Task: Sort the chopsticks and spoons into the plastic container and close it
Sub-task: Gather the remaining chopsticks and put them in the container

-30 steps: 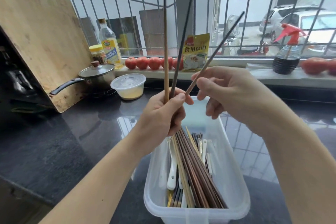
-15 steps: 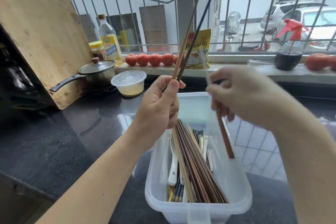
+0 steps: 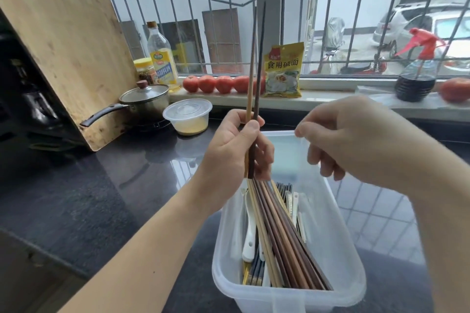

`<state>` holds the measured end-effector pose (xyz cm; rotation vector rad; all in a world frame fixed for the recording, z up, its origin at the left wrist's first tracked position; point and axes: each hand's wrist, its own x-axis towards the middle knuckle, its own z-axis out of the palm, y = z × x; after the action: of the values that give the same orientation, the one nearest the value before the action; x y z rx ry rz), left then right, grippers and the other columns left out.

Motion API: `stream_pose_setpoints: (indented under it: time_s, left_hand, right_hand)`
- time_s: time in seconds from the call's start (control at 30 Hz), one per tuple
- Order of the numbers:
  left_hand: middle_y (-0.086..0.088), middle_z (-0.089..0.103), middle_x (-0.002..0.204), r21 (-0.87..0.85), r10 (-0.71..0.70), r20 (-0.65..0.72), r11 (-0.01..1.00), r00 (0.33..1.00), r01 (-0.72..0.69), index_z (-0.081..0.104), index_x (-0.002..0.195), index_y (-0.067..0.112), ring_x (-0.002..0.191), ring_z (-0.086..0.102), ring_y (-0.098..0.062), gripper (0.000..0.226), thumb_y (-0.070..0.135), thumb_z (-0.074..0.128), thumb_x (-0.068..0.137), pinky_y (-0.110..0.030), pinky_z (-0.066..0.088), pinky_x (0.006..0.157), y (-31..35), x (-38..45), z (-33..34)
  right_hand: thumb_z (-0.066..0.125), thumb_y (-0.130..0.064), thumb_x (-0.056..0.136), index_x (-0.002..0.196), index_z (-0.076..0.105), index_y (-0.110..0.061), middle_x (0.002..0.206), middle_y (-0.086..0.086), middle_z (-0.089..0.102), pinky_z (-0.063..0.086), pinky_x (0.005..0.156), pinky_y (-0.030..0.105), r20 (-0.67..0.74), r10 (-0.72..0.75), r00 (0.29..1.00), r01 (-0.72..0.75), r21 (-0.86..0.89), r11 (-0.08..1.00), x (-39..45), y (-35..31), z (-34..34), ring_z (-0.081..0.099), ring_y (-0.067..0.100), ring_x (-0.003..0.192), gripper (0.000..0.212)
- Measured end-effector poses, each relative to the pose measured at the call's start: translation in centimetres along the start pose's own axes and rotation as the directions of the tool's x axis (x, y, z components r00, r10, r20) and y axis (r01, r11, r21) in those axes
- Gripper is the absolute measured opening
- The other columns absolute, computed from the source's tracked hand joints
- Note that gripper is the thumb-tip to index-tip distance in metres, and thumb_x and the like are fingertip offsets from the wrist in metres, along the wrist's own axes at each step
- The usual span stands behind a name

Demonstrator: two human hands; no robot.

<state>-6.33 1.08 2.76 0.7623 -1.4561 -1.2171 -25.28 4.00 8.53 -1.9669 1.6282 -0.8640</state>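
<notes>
The container (image 3: 338, 249) is a clear plastic tub with no lid on it, standing on the dark counter (image 3: 89, 198) close to the camera. Inside it a sheaf of chopsticks (image 3: 282, 241), brown and pale, lies lengthwise against the middle, with darker sticks under and beside them. White spoons (image 3: 249, 234) lie along the tub's left side, handles toward the camera, and a few pale utensils show on the right of the sheaf.

Above the tub's far end the left hand (image 3: 234, 155) is closed round a pair (image 3: 255, 63) of chopsticks, one light brown and one dark, held nearly upright with their tips high against the window bars; thumb pressed on them, fingers curled behind. Their lower ends reach down to just above the sheaf.

The right hand (image 3: 356, 137) hovers beside it over the tub's far right corner, holding nothing, fingers loosely curled and thumb and forefinger near each other.

Further out on the counter sit a small lidded tub (image 3: 188, 117) and a pan (image 3: 145, 99) with a glass lid, with a cutting board (image 3: 63, 58) leaning behind them. On the sill are a row of tomatoes (image 3: 216, 83), an oil bottle (image 3: 162, 58), a jar (image 3: 144, 70), a yellow packet (image 3: 283, 70) and a spray bottle (image 3: 417, 71)
</notes>
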Motion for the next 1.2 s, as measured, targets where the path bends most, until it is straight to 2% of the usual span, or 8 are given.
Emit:
stream_pose_setpoints:
  time_s: [0.23,0.47,0.57,0.7,0.8,1.03,1.1,1.2]
  left_hand:
    - [-0.016,0.074,0.084,0.057,-0.003,0.191,0.998,0.982,-0.008,0.047,0.107,0.009,0.055,0.065,-0.031,0.019,0.026,0.05,0.098,-0.038,0.054,0.056,-0.1,0.0,0.1]
    - [-0.014,0.075,0.099,0.147,-0.001,0.167,0.989,0.986,-0.024,0.053,0.102,0.006,0.079,0.071,-0.034,0.014,0.017,0.047,0.106,-0.04,0.056,0.062,-0.4,0.2,-0.2]
    - [-0.013,0.063,0.087,0.082,0.025,0.066,0.996,0.998,-0.03,0.065,0.095,0.009,0.078,0.064,-0.026,0.015,0.017,0.055,0.102,-0.038,0.061,0.063,-0.6,0.3,-0.7]
    - [-0.014,0.045,0.073,0.106,0.03,0.001,0.994,1.0,-0.03,0.069,0.09,0.009,0.065,0.049,-0.018,0.019,0.009,0.055,0.103,-0.037,0.063,0.067,-0.4,0.3,-0.6]
    - [-0.01,0.045,0.067,0.077,0.042,-0.008,0.996,0.999,-0.041,0.066,0.091,0.007,0.063,0.048,-0.02,0.015,0.011,0.057,0.102,-0.037,0.061,0.07,-0.5,0.2,-0.4]
    - [-0.01,0.042,0.059,0.01,0.027,0.021,1.0,0.999,-0.027,0.057,0.086,0.005,0.051,0.038,-0.018,0.016,0.018,0.062,0.092,-0.028,0.042,0.047,-0.5,0.1,-0.5]
    - [-0.013,0.042,0.059,0.013,0.025,0.025,1.0,0.999,-0.026,0.057,0.086,0.005,0.05,0.038,-0.019,0.019,0.02,0.065,0.094,-0.028,0.042,0.046,-0.5,0.1,-0.6]
    - [-0.013,0.046,0.059,0.074,0.03,0.032,0.997,0.999,-0.033,0.06,0.083,0.005,0.048,0.044,-0.019,0.026,0.028,0.064,0.094,-0.028,0.043,0.047,-0.4,0.0,-0.5]
  right_hand:
    - [0.063,-0.024,0.099,0.097,0.071,-0.028,0.077,-0.004,0.071,0.058,0.053,0.034,-0.112,-0.175,0.978,0.203,0.336,0.92,1.1,-0.3,2.3,0.069,0.022,0.051,0.009]
    - [0.059,-0.019,0.101,0.09,0.068,-0.016,0.076,0.005,0.074,0.058,0.055,0.029,-0.301,-0.042,0.953,0.176,0.433,0.884,1.6,0.5,1.5,0.07,0.013,0.064,0.015]
    - [0.06,-0.019,0.101,0.093,0.065,-0.017,0.073,0.007,0.074,0.056,0.048,0.027,-0.431,0.044,0.901,0.151,0.408,0.901,1.4,1.3,-0.7,0.069,0.016,0.054,0.009]
    - [0.065,-0.023,0.098,0.109,0.064,-0.022,0.068,0.005,0.072,0.046,0.038,0.019,-0.074,0.039,0.997,-0.033,0.07,0.997,0.5,0.8,-0.5,0.066,0.01,0.045,0.011]
    - [0.064,-0.026,0.098,0.128,0.062,-0.019,0.076,0.003,0.071,0.057,0.046,0.026,0.252,0.078,0.965,-0.015,-0.246,0.969,-0.1,-0.3,1.9,0.069,0.011,0.05,0.031]
    - [0.061,-0.015,0.094,0.102,0.068,-0.01,0.077,0.006,0.074,0.064,0.063,0.04,0.407,0.17,0.898,0.067,-0.508,0.859,-0.4,-1.0,5.0,0.074,0.023,0.065,0.012]
    - [0.06,-0.013,0.096,0.112,0.065,-0.013,0.09,0.006,0.074,0.064,0.073,0.041,0.405,0.176,0.897,0.065,-0.515,0.855,-0.4,-1.1,4.3,0.074,0.023,0.073,0.017]
    - [0.047,-0.017,0.101,0.113,0.063,-0.016,0.086,0.002,0.073,0.063,0.062,0.04,0.233,0.082,0.969,-0.033,-0.206,0.978,-0.2,-0.5,2.1,0.073,0.02,0.058,0.019]
